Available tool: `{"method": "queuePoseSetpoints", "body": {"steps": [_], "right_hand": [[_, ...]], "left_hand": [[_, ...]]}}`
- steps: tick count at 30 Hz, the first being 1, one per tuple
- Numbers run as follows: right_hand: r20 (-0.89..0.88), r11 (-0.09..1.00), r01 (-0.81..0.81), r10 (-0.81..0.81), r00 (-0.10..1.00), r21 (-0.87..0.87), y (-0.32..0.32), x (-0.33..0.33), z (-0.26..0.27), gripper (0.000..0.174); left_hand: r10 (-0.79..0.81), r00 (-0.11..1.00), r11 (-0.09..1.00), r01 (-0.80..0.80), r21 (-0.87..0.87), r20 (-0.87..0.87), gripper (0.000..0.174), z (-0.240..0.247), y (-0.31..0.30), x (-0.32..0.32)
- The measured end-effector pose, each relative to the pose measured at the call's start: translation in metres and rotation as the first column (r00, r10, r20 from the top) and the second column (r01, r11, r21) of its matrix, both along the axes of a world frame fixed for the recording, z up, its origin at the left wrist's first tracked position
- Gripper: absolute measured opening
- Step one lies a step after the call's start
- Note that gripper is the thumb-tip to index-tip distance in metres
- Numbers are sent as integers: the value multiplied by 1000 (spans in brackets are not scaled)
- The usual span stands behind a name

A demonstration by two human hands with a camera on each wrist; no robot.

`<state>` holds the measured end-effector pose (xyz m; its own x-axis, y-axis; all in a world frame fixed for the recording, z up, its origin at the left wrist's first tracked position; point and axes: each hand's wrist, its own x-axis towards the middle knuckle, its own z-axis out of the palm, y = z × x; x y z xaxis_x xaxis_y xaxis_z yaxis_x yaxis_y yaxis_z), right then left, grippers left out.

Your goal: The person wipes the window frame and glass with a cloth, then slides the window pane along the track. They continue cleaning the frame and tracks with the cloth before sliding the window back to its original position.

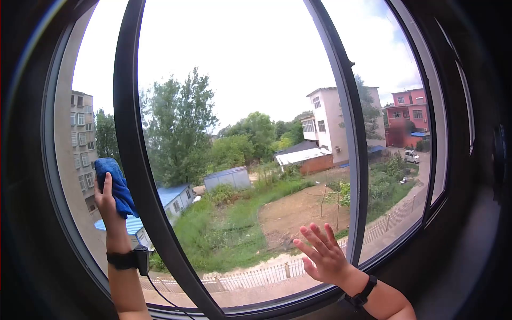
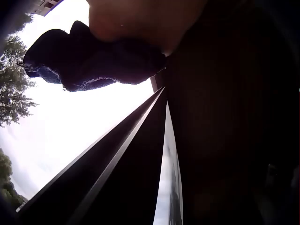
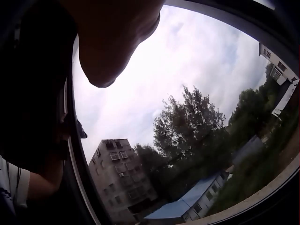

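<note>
My left hand (image 1: pixel 109 205) gripping blue cloth (image 1: pixel 118 186), cloth above palm beside frame (image 1: pixel 141 176), my right hand (image 1: pixel 324 258) spread flat on glass (image 1: pixel 256 106)

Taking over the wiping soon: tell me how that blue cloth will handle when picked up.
Likely floppy: the cloth bunches in folds under the left hand. Probably light: one hand holds it up high. Its fuzzy edge suggests good grip.

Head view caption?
Left hand holds a blue cloth to the left pane; right hand flat on the middle pane.
</note>
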<state>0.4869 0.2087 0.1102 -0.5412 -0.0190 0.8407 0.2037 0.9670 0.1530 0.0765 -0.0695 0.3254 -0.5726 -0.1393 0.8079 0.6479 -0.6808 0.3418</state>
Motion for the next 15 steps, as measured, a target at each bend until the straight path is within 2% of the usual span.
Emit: {"method": "queuePoseSetpoints", "body": {"steps": [2, 3, 4, 5, 6, 8, 10, 11, 12, 13, 14, 15], "right_hand": [[15, 1000, -18, 18, 1000, 12, 10, 15, -2, 61], [41, 997, 49, -52, 998, 58, 15, 24, -2, 61], [61, 987, 121, -128, 990, 111, 19, 32, 0, 62], [75, 984, 139, -148, 986, 112, 24, 35, 2, 63], [75, 987, 117, -126, 989, 113, 29, 41, 3, 63], [-60, 981, 153, -146, 987, 123, 53, 52, 4, 63], [-65, 978, 176, -170, 983, 112, 67, 51, -2, 64], [-67, 978, 171, -164, 984, 122, 73, 50, -6, 65], [-71, 976, 171, -163, 984, 132, 79, 48, -10, 65], [-94, 963, 218, -205, 974, 159, 82, 44, -13, 66], [-98, 962, 222, -208, 973, 160, 84, 42, -15, 66], [-114, 962, 223, -206, 972, 160, 84, 40, -15, 66]], "left_hand": [[310, 950, 949, -311, -44, -31, 63, 20, -14, 48], [338, 934, 939, -344, -27, -116, 66, 33, -7, 85], [395, 904, 916, -400, 2, -162, 61, 50, 4, 109], [583, 753, 798, -601, 41, -306, 57, 69, 11, 121], [620, 709, 758, -652, 22, -336, 55, 86, 24, 140], [709, 585, 666, -739, 102, -394, 51, 120, 63, 154], [841, 355, 452, -876, 170, -408, 50, 162, 101, 155], [849, 330, 391, -918, 70, -412, 50, 185, 118, 160], [884, 259, 336, -930, 146, -389, 50, 208, 136, 166], [903, 249, 306, -945, 117, -350, 48, 223, 150, 190], [882, 283, 337, -938, 84, -375, 48, 236, 163, 209], [874, 291, 371, -917, 148, -390, 48, 247, 184, 220]]}}
